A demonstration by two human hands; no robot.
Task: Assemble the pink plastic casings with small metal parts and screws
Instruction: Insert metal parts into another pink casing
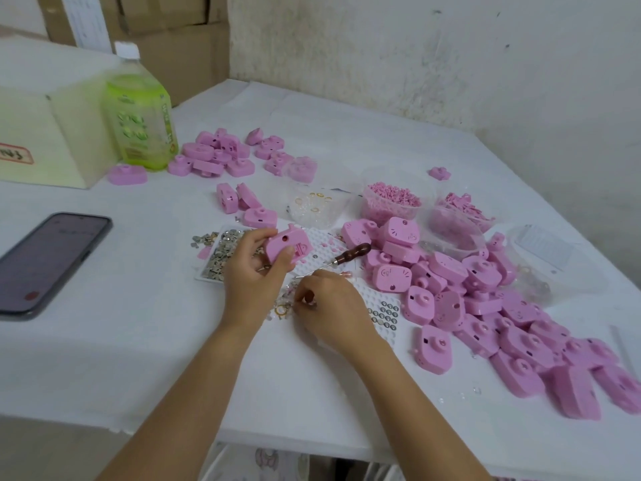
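A stained plaster wall (pixel 451 64) and stacked cardboard boxes (pixel 180 26) stand behind a white-covered counter (pixel 138 324), which I see from above.

My left hand (pixel 255 272) grips one pink casing (pixel 286 248), fingers curled over its top and thumb on its front. It is lifted clear of the counter above a tray of small metal parts (pixel 218 258). The casing is a rounded, camera-like shell, tilted, with a dark round hole in its face, a small raised tab on its upper edge and a darker pink print in one lower corner.

My right hand (pixel 333 307) is just beside the left, low on the counter. Its fingers are curled down among scattered clear and gold rings (pixel 281 310). I cannot tell whether it has one pinched.

A wooden-handled awl (pixel 350 253) lies between the hands and a big heap of pink casings (pixel 503 307) on the right. A smaller group of casings (pixel 215 154) sits further back, near a green bottle (pixel 142 116). A white pegged tray (pixel 388 314) holds round metal discs. A tub of tiny pink pieces (pixel 392 199) stands behind the heap, and a phone (pixel 48 258) lies at the far left.
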